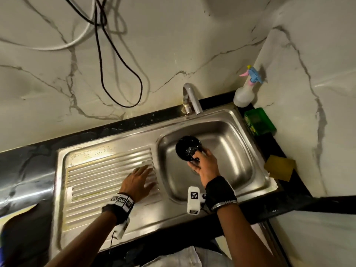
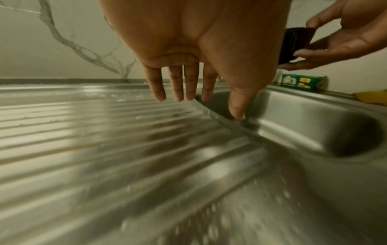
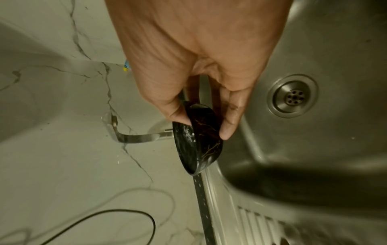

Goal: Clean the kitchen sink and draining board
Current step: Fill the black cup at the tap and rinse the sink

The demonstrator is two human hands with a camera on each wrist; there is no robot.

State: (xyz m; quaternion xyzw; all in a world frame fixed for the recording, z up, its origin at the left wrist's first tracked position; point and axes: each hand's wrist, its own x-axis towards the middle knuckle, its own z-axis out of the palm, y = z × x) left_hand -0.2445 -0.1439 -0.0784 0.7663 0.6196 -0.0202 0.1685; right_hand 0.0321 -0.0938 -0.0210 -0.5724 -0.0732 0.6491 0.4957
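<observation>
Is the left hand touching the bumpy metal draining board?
Cannot tell. In the left wrist view the left hand has straight fingers over the draining board, but blur hides any contact or gap.

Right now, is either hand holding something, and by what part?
The right hand pinches a black bowl by its rim, over the sink. The left hand holds nothing.

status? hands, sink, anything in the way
Left hand open over draining board. Right hand holds black bowl above sink. Nothing in the way.
</observation>
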